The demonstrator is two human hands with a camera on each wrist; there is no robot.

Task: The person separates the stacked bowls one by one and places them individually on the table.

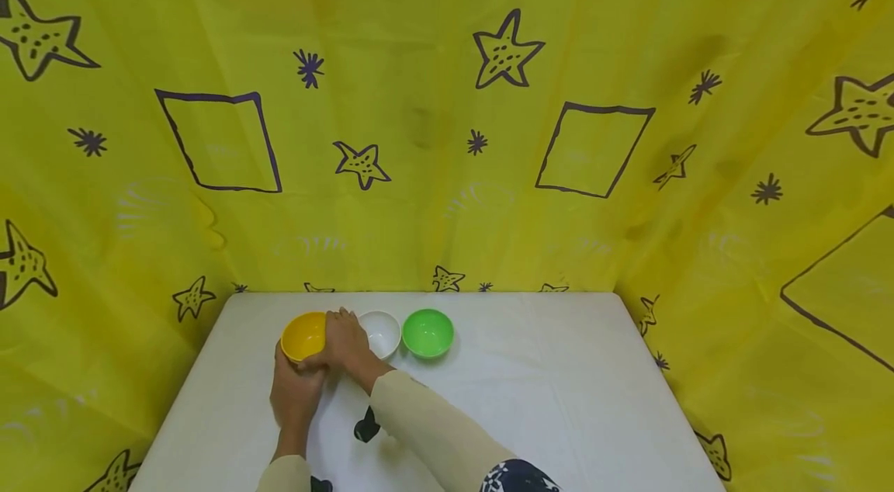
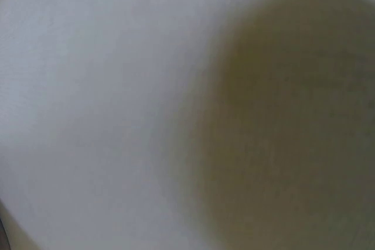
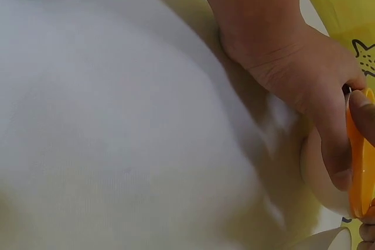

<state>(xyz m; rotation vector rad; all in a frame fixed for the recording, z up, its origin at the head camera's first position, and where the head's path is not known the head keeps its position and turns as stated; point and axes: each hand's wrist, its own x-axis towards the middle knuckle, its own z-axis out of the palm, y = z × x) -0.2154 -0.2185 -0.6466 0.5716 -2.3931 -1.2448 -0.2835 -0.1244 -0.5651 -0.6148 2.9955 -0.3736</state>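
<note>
Both hands hold an orange bowl [image 1: 303,335] at the left back of the white table. My left hand [image 1: 296,393] grips its near left side from below. My right hand [image 1: 347,341] reaches across and holds the right side at the rim. In the right wrist view the bowl, orange inside with a pale outside, is tilted on edge [image 3: 356,168]. The left hand's thumb [image 3: 337,150] presses the pale outside there, and the right thumb [image 3: 363,115] lies over the rim. A white bowl [image 1: 382,335], partly behind the right hand, stands beside a green bowl [image 1: 429,334].
The white table [image 1: 559,399] ends at yellow curtains [image 1: 433,228] printed with stars and squares, behind and on both sides. Small dark devices [image 1: 366,427] sit by the wrists. The left wrist view is mostly blurred table with a dark brownish patch [image 2: 293,133].
</note>
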